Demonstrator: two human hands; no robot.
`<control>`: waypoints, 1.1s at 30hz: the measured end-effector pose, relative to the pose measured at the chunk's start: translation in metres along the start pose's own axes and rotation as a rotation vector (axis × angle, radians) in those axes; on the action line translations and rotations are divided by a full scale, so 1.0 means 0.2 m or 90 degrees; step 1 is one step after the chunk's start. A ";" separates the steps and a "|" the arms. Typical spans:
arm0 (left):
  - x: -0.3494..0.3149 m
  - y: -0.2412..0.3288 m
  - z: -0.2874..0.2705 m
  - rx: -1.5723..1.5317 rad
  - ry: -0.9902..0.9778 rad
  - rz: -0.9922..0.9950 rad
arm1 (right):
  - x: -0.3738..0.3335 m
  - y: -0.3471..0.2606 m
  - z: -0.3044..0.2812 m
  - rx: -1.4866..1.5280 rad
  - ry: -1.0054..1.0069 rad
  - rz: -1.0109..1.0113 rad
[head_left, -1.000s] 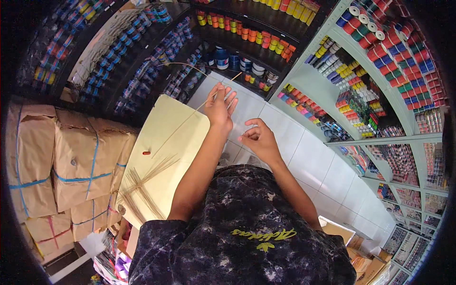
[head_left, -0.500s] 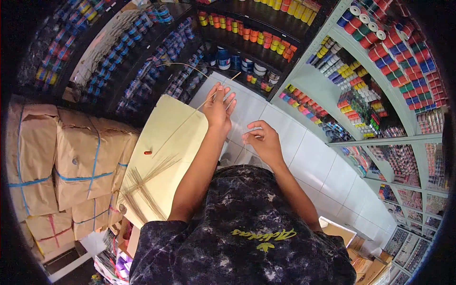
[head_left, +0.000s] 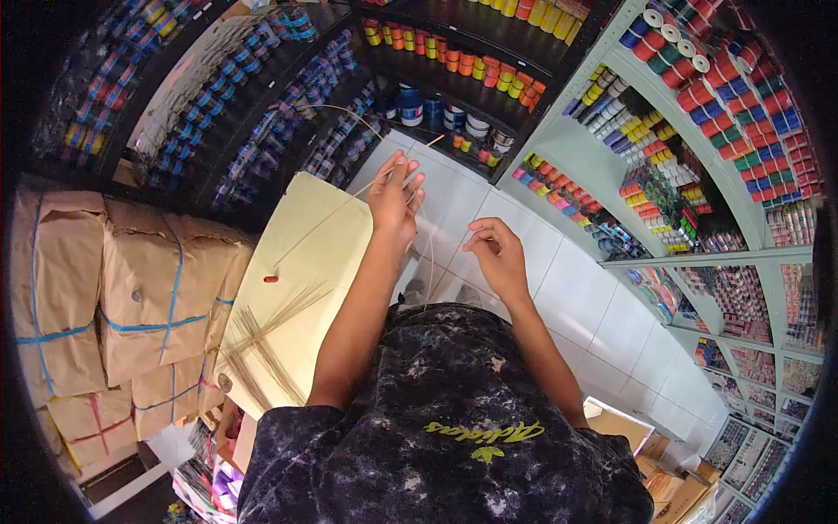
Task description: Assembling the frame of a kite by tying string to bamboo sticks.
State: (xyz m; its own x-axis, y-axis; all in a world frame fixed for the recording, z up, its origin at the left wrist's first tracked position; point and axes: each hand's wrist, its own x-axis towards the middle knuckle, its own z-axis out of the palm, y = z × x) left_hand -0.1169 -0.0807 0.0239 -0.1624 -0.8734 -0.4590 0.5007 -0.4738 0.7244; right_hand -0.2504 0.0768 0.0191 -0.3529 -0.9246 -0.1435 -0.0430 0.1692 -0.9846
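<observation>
My left hand (head_left: 394, 201) is raised over the floor beside the yellow board, its fingers closed around a few thin tan cane-like strips (head_left: 434, 140). One strip runs down-left over the yellow board (head_left: 336, 229); another thin one bows up toward the dark shelf. A pale strand (head_left: 431, 253) hangs below this hand toward my shirt. To its right, my right hand (head_left: 499, 258) is half curled, thumb and index apart, with nothing visible between them; it is apart from the strand. Several loose strips (head_left: 262, 336) lie in a crossed bundle on the board, near a small red cylinder (head_left: 271, 279).
Brown paper parcels (head_left: 144, 293) tied with blue and red string are stacked at the left. Dark shelves (head_left: 349, 48) of coloured spools stand ahead, pale shelves (head_left: 698, 259) of spools and packets at the right. Cardboard boxes (head_left: 685, 498) lie low right on the white-tiled floor (head_left: 559, 288).
My right hand has moved slightly right and up, its pinch loosened away from the pale strand. The strand now hangs farther left. My left hand has shifted slightly left, with its strips.
</observation>
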 end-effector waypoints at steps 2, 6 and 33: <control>0.00 0.00 -0.01 0.003 -0.009 -0.002 | 0.00 -0.01 0.00 0.103 0.016 0.043; 0.00 0.00 -0.01 0.003 -0.018 -0.011 | -0.01 -0.03 0.02 0.446 0.043 0.137; 0.10 0.10 -0.07 -0.023 0.002 0.031 | 0.04 -0.05 -0.62 0.425 -0.171 0.225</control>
State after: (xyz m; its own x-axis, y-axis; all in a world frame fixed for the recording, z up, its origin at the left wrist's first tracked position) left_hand -0.0990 -0.1059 0.0220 -0.1346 -0.8953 -0.4247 0.5381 -0.4259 0.7274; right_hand -0.3683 0.1108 0.0402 -0.0008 -0.9191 -0.3941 0.6282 0.3062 -0.7152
